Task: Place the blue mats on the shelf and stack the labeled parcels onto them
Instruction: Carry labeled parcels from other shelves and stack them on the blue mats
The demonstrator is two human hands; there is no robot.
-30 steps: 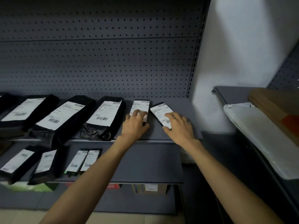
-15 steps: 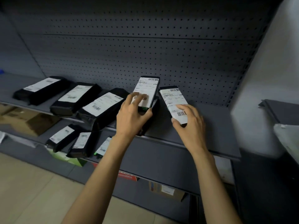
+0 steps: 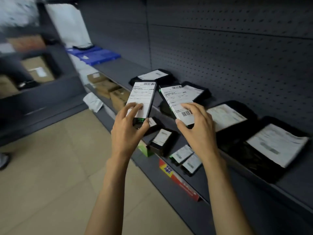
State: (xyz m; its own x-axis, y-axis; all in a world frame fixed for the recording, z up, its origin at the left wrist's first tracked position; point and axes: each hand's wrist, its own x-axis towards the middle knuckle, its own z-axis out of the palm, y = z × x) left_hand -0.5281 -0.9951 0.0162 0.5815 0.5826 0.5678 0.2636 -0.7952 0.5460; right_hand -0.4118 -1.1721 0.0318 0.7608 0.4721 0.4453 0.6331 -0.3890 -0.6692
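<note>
My left hand (image 3: 126, 131) grips a small black parcel (image 3: 143, 97) with a white barcode label, held up in front of the shelf. My right hand (image 3: 197, 131) holds a second small labeled parcel (image 3: 176, 100) beside it, tilted left. Blue mats (image 3: 100, 55) lie at the far left end of the upper shelf (image 3: 122, 72). Larger black labeled parcels (image 3: 274, 143) lie in a row on that shelf, to the right of and behind my hands. Several small labeled parcels (image 3: 162, 138) rest on the lower shelf under my hands.
A perforated grey back panel (image 3: 228, 48) rises behind the shelf. Cardboard boxes (image 3: 108, 87) sit at the far end of the lower shelf, and a white bag (image 3: 72, 26) leans above the blue mats. Beige floor tiles (image 3: 50, 167) spread to the left. Another shelf unit (image 3: 33, 82) stands at left.
Both hands have lifted the two small parcels off the upper shelf and carried them leftward. The view has swung left, bringing the blue mats and the floor into sight.
</note>
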